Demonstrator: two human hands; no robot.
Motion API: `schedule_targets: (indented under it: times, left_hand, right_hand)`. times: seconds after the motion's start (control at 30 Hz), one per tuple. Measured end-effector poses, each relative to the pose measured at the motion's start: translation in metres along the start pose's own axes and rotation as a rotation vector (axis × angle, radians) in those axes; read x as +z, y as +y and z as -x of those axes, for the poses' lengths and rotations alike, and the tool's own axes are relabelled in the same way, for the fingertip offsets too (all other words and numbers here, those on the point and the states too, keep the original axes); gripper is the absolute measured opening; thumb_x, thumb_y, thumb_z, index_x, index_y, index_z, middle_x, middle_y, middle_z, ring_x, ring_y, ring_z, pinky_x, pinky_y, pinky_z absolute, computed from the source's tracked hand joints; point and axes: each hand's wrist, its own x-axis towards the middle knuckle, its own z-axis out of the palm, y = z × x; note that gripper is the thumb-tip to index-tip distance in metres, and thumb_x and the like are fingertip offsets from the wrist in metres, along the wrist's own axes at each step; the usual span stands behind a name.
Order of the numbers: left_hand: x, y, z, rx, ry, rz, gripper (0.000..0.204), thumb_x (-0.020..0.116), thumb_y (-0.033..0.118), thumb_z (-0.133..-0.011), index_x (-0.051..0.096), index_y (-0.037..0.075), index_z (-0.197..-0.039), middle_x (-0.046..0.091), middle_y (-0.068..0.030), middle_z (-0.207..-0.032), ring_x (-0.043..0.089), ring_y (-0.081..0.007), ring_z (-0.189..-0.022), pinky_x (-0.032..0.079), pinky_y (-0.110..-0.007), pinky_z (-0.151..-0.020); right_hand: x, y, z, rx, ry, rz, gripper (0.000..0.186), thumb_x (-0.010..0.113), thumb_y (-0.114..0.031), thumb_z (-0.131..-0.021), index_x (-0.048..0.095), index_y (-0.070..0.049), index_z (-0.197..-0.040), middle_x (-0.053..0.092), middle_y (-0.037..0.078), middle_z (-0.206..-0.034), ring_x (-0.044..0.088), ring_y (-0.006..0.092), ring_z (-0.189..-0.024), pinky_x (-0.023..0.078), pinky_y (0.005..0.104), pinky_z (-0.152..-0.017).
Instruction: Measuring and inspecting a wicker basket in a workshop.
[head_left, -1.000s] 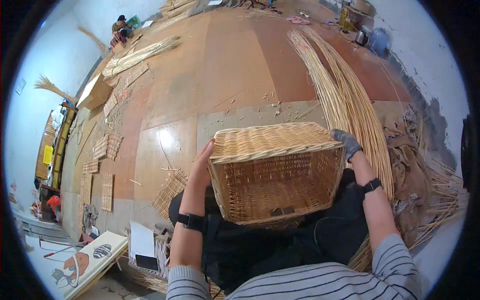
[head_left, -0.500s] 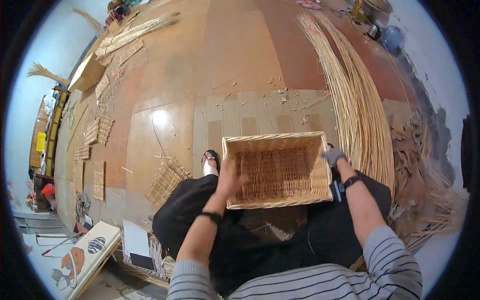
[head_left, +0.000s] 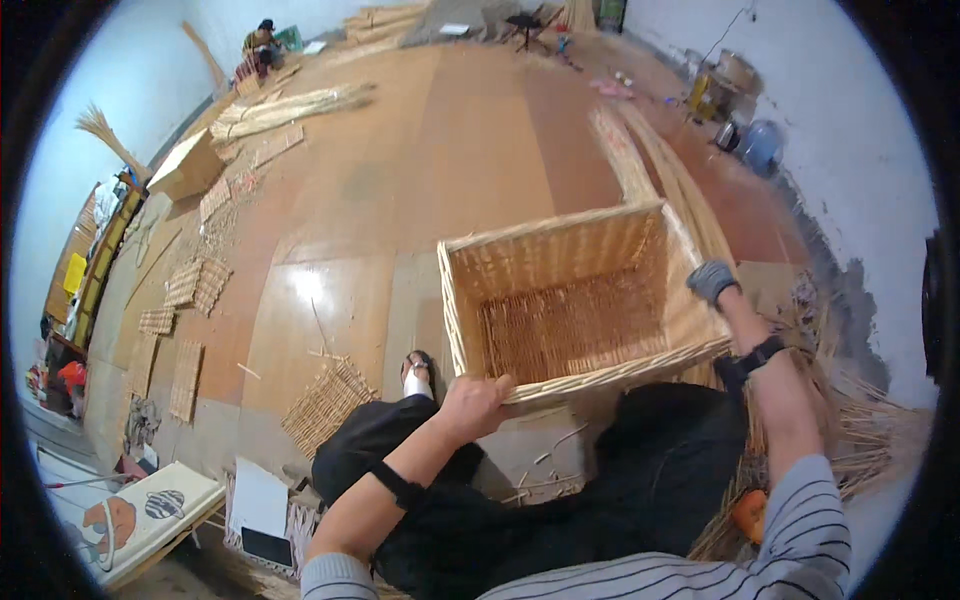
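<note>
A rectangular wicker basket [head_left: 620,374] is held in front of me above my knees, its mouth tipped toward me so the brown woven bottom shows. My left hand [head_left: 474,406], bare, grips the rim at its near left corner, thumb on top and the other fingers partly hidden. A grey glove covers my right hand [head_left: 712,283], which is closed over the right rim. Below the basket, between my legs, thin loose strips lie on the floor.
Long bundled reeds [head_left: 705,205] stretch away behind the basket's right side. A woven panel [head_left: 328,405] rests by my left foot. At lower left are a printed tabletop [head_left: 165,515] and a phone [head_left: 267,546]. Another person [head_left: 262,45] sits far off.
The basket has been lifted off the lap area, turned and tipped. My left hand has moved from inside its left end to the near rim; my right hand has moved up and right with it.
</note>
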Motion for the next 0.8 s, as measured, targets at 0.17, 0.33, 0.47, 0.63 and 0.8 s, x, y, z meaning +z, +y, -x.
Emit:
schedule_targets:
  times: [0.17, 0.33, 0.47, 0.63, 0.8]
  left_hand:
    - [-0.079, 0.093, -0.016, 0.327, 0.282, -0.014, 0.025, 0.057, 0.025, -0.063, 0.042, 0.009, -0.073, 0.049, -0.0043, -0.051, 0.052, -0.0214, -0.048, 0.04, -0.033, -0.047]
    - [-0.112, 0.172, -0.002, 0.545, 0.372, -0.042, 0.026, 0.056, 0.029, -0.064, 0.041, 0.01, -0.069, 0.049, -0.0023, -0.05, 0.05, -0.0179, -0.046, 0.039, -0.029, -0.048]
    - [-0.1, 0.201, 0.005, 0.69, 0.215, 0.036, 0.023, 0.055, 0.026, -0.064, 0.041, 0.009, -0.068, 0.046, -0.002, -0.048, 0.049, -0.018, -0.044, 0.039, -0.028, -0.048]
    - [-0.089, 0.237, 0.003, 1.043, 0.027, 0.081, 0.013, 0.051, 0.016, -0.063, 0.043, 0.007, -0.068, 0.048, -0.0052, -0.049, 0.051, -0.0219, -0.046, 0.04, -0.031, -0.05]
    - [-0.085, 0.242, -0.044, 1.11, -0.015, 0.17, 0.011, 0.051, 0.015, -0.064, 0.047, 0.006, -0.069, 0.048, -0.0055, -0.048, 0.052, -0.0238, -0.048, 0.041, -0.033, -0.057]
  right_hand:
    - [-0.059, 0.171, 0.151, 0.304, 0.057, -0.216, 0.032, 0.049, -0.037, -0.065, 0.06, -0.008, -0.074, 0.055, 0.018, -0.07, 0.054, 0.0307, -0.063, 0.043, 0.036, -0.063]
    - [-0.165, 0.139, 0.27, 0.747, 0.257, -0.325, 0.026, 0.055, -0.023, -0.062, 0.055, 0.001, -0.069, 0.054, 0.018, -0.07, 0.053, 0.028, -0.067, 0.043, 0.0344, -0.062]
    - [-0.147, 0.071, 0.272, -0.159, 0.726, -0.324, 0.026, 0.043, -0.013, -0.071, 0.046, -0.007, -0.096, 0.051, 0.007, -0.083, 0.051, 0.0209, -0.068, 0.043, 0.0304, -0.065]
    - [-0.11, 0.003, 0.237, 0.338, 1.107, -0.419, 0.023, 0.048, -0.017, -0.07, 0.053, -0.006, -0.09, 0.054, 0.015, -0.078, 0.053, 0.0298, -0.069, 0.043, 0.0356, -0.065]
    - [-0.076, 0.01, 0.221, 0.963, 0.789, -0.943, 0.036, 0.039, -0.032, -0.077, 0.052, 0.0, -0.089, 0.054, 0.02, -0.079, 0.052, 0.0316, -0.073, 0.041, 0.0385, -0.066]
